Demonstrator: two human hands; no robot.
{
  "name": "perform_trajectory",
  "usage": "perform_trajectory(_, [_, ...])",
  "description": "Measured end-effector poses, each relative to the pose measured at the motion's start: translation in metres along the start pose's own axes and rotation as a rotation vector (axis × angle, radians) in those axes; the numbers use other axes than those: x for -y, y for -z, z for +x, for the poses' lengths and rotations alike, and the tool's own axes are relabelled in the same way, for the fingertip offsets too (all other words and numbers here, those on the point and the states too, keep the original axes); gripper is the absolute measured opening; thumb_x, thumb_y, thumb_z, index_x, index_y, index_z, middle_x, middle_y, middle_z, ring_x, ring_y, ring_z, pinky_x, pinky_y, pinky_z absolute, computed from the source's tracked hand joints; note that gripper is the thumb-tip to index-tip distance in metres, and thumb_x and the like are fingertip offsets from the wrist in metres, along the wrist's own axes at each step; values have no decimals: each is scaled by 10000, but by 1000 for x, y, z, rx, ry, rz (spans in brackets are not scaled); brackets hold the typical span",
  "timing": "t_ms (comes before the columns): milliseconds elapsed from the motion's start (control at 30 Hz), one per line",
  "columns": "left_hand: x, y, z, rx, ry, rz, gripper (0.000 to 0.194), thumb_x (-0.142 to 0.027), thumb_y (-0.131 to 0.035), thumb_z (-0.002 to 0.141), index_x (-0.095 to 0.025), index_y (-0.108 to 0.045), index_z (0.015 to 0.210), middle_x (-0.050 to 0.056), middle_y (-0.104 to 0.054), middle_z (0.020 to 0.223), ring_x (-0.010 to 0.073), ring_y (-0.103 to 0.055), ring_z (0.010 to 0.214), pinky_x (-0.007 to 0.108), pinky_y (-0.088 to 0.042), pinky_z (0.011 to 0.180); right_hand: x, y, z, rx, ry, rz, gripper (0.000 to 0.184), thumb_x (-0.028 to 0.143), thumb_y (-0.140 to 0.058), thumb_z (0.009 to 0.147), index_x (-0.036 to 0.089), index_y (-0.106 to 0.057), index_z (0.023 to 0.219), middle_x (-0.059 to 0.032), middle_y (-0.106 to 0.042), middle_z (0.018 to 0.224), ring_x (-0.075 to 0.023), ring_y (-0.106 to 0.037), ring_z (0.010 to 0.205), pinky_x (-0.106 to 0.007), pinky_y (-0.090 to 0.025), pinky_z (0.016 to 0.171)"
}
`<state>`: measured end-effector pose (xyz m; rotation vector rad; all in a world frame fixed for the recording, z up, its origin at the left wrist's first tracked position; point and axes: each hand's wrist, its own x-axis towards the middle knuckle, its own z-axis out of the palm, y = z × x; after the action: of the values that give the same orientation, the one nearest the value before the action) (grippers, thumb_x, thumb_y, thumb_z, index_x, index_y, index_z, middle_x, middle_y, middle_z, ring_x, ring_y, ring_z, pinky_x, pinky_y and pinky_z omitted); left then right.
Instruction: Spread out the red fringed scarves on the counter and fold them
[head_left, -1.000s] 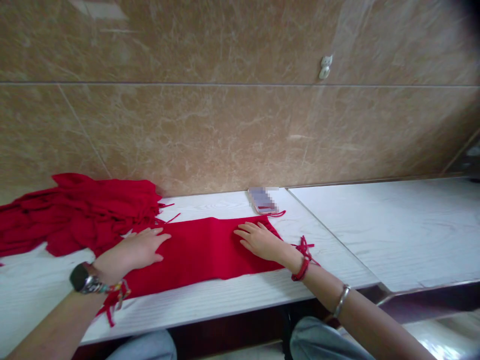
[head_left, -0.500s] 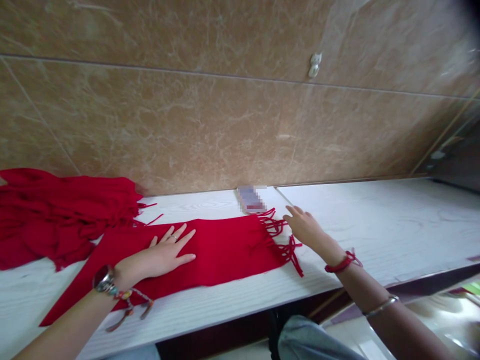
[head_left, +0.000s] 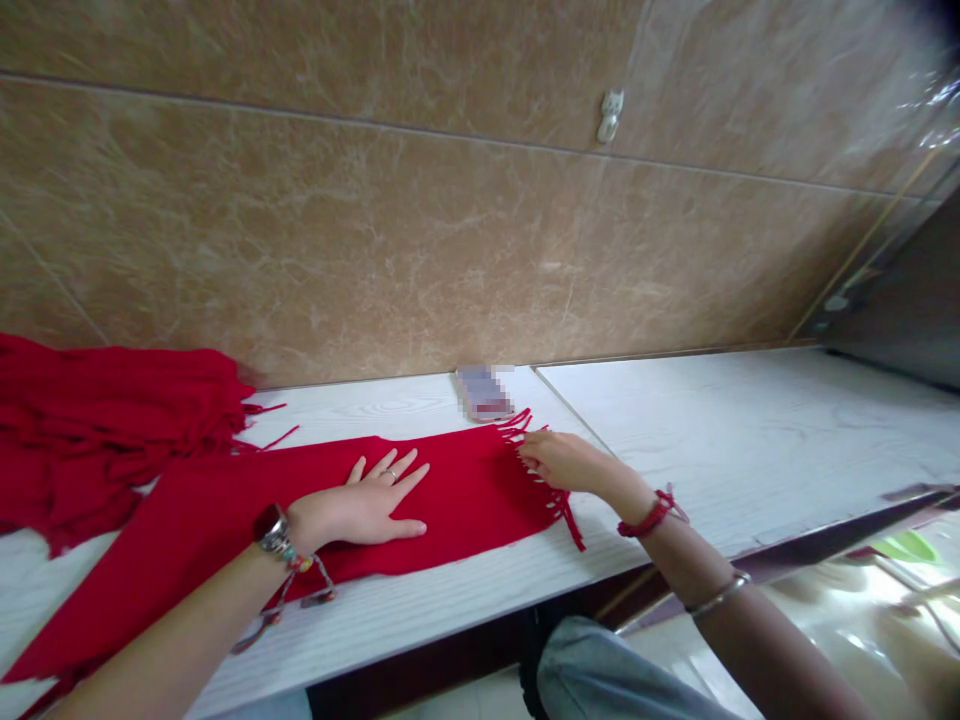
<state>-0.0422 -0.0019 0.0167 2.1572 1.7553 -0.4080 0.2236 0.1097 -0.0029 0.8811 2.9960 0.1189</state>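
Observation:
A red scarf (head_left: 472, 495) lies folded flat along the white tabletop (head_left: 420, 405), its fringed end towards the right. My left hand (head_left: 356, 512) rests palm down on the middle of the cloth, fingers spread. At the fringe (head_left: 566, 505), the fingers of my right hand (head_left: 562, 462) are curled together on the scarf's end; their tips are partly hidden. Part of the scarf's near left stretch is covered by my left forearm.
A crumpled heap of red fringed fabric (head_left: 112, 415) sits at the left against the brown tiled wall (head_left: 337, 250). Behind the scarf lies a phone (head_left: 484, 395), partly blurred. A small white cat-shaped piece (head_left: 610, 115) is fixed to the wall. The table's front edge runs near my legs.
My right hand has come left and closed at the fringe, its fingers having been extended beside it. My left hand has slid right along the scarf. The view has shifted slightly.

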Motion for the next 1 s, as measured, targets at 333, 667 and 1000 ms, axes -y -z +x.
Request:
perform_trajectory(333, [-6, 8, -1, 43, 23, 9, 790, -577, -401, 780, -205, -87, 1402, 86, 23, 1458, 277, 60, 1329, 540, -20, 1030, 20, 15, 9, -336, 80, 149, 254, 54, -421, 781, 139, -595, 946, -84, -609, 995, -166, -524, 977, -278, -402, 863])
perform_trajectory(667, [-2, 5, 1, 19, -14, -9, 810, -593, -412, 761, -213, -96, 1402, 102, 12, 1454, 295, 34, 1328, 558, -54, 1020, -25, 5, -1, 23, -271, -88, 257, 38, -398, 770, 128, -625, 850, -119, -653, 898, -184, -606, 823, -265, -441, 693])
perform_trajectory(1000, [-2, 5, 2, 17, 16, -5, 795, -588, -417, 758, -237, -104, 1399, 90, 10, 1449, 298, 24, 1328, 557, -50, 1019, 42, 23, -15, -53, 214, 193, 175, 80, -456, 743, 166, -604, 779, -41, -620, 835, -135, -551, 778, -228, -423, 698])
